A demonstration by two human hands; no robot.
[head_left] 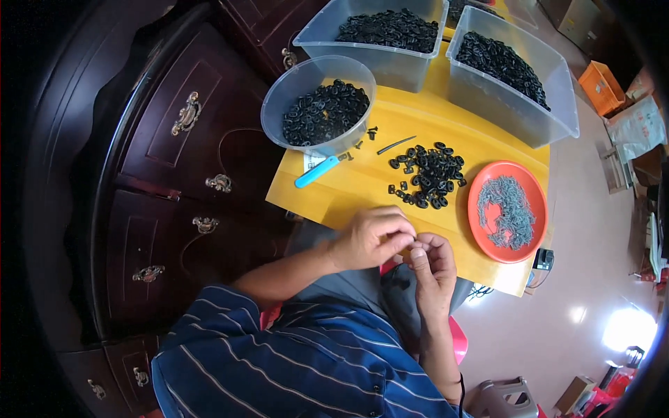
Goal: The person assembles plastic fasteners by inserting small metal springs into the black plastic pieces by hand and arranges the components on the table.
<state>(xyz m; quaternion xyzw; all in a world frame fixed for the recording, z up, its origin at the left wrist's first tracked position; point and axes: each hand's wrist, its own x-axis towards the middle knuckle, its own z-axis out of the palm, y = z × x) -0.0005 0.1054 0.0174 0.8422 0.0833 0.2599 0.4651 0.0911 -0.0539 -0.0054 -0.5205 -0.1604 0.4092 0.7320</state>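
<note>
My left hand (373, 237) and my right hand (433, 268) meet at the table's near edge, fingertips pinched together. A tiny dark thing seems to lie between them, mostly hidden by the fingers. Just beyond is a loose pile of small black oval pieces with holes (435, 174). To the right, an orange-red plate (476, 226) holds many small thin grey metal pins or screws (516, 209). A tool with a light-blue handle (317, 172) lies left of the pile, and a thin dark pointed rod (396, 145) rests behind it.
On the yellow tabletop (313, 191) stand a round clear tub (268, 115) and two large clear bins (404, 66) (557, 122), all with black pieces inside. Dark wooden drawers (167, 146) flank the left. An orange basket (601, 88) and a grey stool (505, 397) stand on the floor.
</note>
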